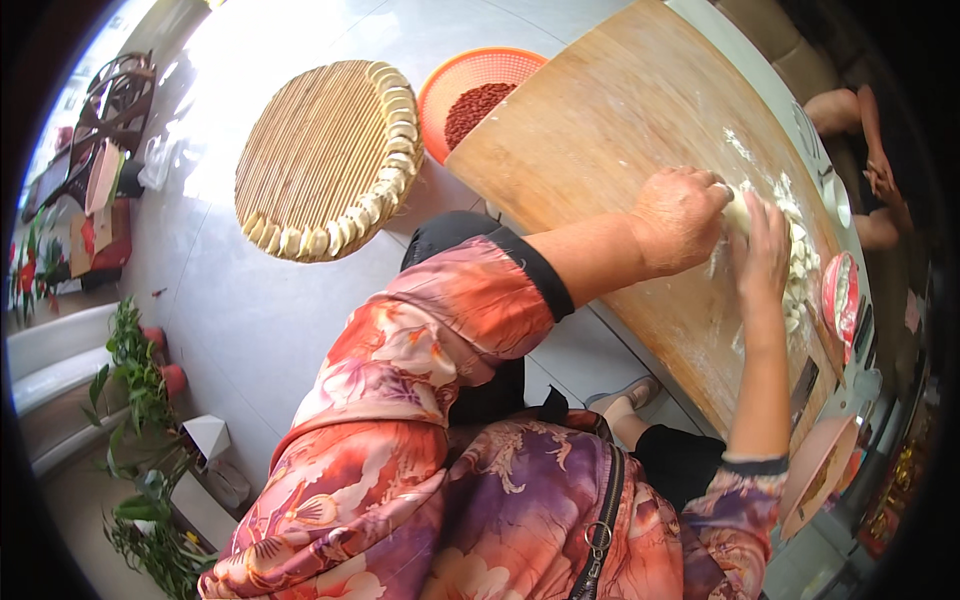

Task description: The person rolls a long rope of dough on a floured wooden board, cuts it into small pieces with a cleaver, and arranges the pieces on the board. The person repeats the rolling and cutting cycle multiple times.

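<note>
My left hand [679, 217] is curled on the floured wooden board, its thumb side closed on a pale lump of dough [738, 213]. Against the dough's other side, my right hand [761, 244] grips it with fingers extended; its underside is hidden. Many small cut dough pieces [799, 270] lie in loose flour just right of my right hand. The large wooden board [585, 127] is dusted with flour. Away to the left, a round slatted tray [315, 142] carries a curved row of folded dumplings [394, 169] along its right and lower edge.
An orange basket [435, 97] holds red beans or nuts [476, 111], partly under the board. A thin wooden stick [825, 345], a dark blade [805, 386], a red dish [840, 292] and a pink bowl [821, 476] are at right. Another person's arm [874, 135] shows beyond. Potted plants [139, 367] stand left.
</note>
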Demonstrator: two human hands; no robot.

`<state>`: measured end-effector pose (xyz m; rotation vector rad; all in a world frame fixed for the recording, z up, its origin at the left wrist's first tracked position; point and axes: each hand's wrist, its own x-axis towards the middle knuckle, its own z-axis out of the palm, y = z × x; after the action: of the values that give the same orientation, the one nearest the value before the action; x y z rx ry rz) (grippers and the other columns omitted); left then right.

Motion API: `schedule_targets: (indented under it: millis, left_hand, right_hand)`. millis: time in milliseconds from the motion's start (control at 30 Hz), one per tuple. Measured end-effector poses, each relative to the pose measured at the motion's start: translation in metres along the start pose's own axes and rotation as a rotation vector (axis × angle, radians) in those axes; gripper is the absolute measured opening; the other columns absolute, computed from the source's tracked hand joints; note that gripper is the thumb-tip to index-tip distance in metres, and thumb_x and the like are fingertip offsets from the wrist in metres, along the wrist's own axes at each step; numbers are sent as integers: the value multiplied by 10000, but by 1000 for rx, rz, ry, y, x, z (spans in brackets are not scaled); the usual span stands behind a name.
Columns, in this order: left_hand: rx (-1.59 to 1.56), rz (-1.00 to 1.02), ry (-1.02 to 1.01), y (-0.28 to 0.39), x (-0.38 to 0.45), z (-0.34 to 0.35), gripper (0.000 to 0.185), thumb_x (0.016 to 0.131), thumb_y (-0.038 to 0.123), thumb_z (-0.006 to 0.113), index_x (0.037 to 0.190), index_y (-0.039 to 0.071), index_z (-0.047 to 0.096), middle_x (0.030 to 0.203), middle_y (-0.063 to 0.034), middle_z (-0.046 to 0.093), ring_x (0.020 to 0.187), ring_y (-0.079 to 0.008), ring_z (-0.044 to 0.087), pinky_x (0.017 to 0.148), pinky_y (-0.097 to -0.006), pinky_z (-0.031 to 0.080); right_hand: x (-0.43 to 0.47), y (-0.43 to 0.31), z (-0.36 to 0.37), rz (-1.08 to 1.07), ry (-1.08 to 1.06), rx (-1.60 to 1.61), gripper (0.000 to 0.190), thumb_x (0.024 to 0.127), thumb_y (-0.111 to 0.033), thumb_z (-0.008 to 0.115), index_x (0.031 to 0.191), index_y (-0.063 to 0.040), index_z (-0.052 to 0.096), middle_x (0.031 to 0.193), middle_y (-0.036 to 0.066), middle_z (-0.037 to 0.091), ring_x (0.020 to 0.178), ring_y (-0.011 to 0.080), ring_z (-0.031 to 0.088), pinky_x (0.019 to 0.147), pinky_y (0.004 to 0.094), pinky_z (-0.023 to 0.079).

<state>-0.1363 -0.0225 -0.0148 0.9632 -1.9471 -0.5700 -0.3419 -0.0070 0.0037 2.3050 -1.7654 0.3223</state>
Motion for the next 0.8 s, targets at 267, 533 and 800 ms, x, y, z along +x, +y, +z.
schedule_targets:
  millis: [267, 533, 800]
  left_hand:
    - [-186, -190, -43, 19, -2, 3, 292, 827, 132, 629, 1101, 68, 705, 1056, -165, 685, 987, -368, 663, 867, -460, 540]
    - [-348, -310, 162, 26, -4, -3, 266, 827, 118, 665, 1082, 63, 716, 997, -178, 681, 831, -345, 666, 784, -429, 546]
    - [-576, -339, 183, 6, -2, 7, 347, 833, 198, 725, 1151, 58, 730, 797, -195, 700, 706, -287, 677, 708, -390, 555]
  right_hand:
    - [-51, -19, 11, 49, -12, 54, 576, 1005, -361, 565, 1476, -50, 447, 1485, 234, 466, 1397, 422, 392, 1174, 532, 276]
    - [41, 34, 55, 265, -50, 26, 608, 1051, -522, 376, 1443, -85, 536, 1527, 191, 456, 1413, 407, 393, 1179, 488, 301]
    - [-67, -63, -8, 42, 15, 46, 667, 871, -269, 721, 1461, -114, 451, 1395, 112, 526, 1279, 360, 474, 1029, 516, 392]
